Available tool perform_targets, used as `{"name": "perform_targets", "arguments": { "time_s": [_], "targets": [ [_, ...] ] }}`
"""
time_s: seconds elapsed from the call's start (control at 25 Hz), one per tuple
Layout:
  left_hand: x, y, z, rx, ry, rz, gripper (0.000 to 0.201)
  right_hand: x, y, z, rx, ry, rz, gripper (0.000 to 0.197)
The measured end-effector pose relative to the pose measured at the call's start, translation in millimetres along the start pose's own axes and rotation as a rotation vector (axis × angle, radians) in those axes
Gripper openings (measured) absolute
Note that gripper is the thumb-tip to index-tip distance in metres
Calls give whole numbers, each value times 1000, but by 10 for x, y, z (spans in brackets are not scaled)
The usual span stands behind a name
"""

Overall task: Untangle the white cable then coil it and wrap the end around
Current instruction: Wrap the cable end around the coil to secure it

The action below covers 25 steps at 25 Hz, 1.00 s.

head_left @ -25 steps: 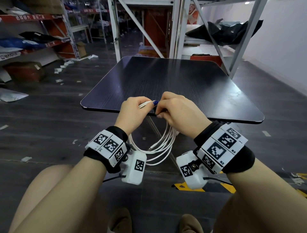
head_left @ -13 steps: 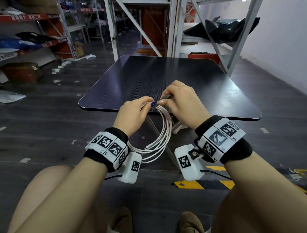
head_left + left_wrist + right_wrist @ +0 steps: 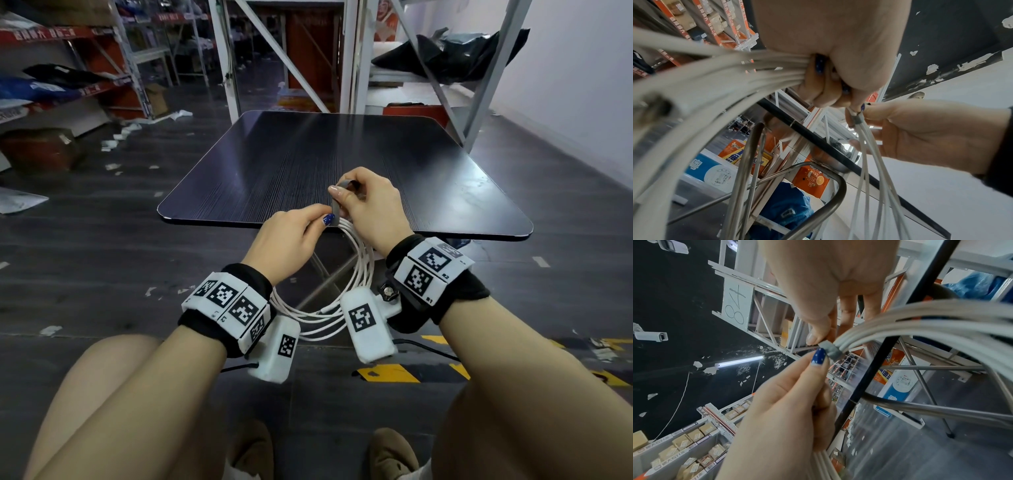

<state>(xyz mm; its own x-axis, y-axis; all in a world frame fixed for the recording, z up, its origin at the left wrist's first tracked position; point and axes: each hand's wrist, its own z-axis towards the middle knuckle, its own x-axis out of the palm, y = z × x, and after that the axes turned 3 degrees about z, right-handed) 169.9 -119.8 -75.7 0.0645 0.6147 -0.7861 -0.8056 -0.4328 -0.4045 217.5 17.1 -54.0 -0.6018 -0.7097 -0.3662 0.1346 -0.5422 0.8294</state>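
Observation:
The white cable (image 3: 359, 274) hangs as a coil of several loops between my wrists, just in front of the table's near edge. My left hand (image 3: 301, 233) grips the top of the bundle (image 3: 748, 71) with curled fingers. A grey strap (image 3: 337, 202) goes round the loops there; in the right wrist view the strap (image 3: 831, 349) is a tight band on the bundle. My right hand (image 3: 363, 198) pinches the strap's free end between thumb and forefinger and holds it up above the coil. The cable's plug (image 3: 327, 310) dangles at the coil's bottom.
A dark square table (image 3: 342, 164) on folding metal legs (image 3: 830, 203) stands right ahead, its top bare. Warehouse shelving (image 3: 68, 68) with boxes lines the left and the back. A white wall runs along the right. Scraps of paper lie on the dark floor.
My right hand has risen from the coil's top, drawing the grey strap upward over the bundle. The left hand keeps its grip, and both hands sit slightly higher and nearer the table edge.

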Motion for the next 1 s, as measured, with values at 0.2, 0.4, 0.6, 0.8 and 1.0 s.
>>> {"name": "perform_targets", "arguments": {
  "time_s": [0.2, 0.4, 0.6, 0.8, 1.0],
  "targets": [
    [-18, -39, 15, 1, 22, -48, 23, 37, -49, 5, 21, -23, -53, 8],
    [-72, -53, 6, 6, 29, -48, 16, 25, -52, 0, 176, 27, -6, 15],
    [-98, -21, -1, -3, -29, -90, 21, 41, -99, 17, 319, 33, 139, 19],
    [-92, 19, -1, -19, -33, -165, 6, -49, -37, -20, 588, 234, 560, 6],
    [-121, -1, 25, -131, -2, -122, 10, -29, -33, 11, 382, 77, 236, 14]
  ]
}}
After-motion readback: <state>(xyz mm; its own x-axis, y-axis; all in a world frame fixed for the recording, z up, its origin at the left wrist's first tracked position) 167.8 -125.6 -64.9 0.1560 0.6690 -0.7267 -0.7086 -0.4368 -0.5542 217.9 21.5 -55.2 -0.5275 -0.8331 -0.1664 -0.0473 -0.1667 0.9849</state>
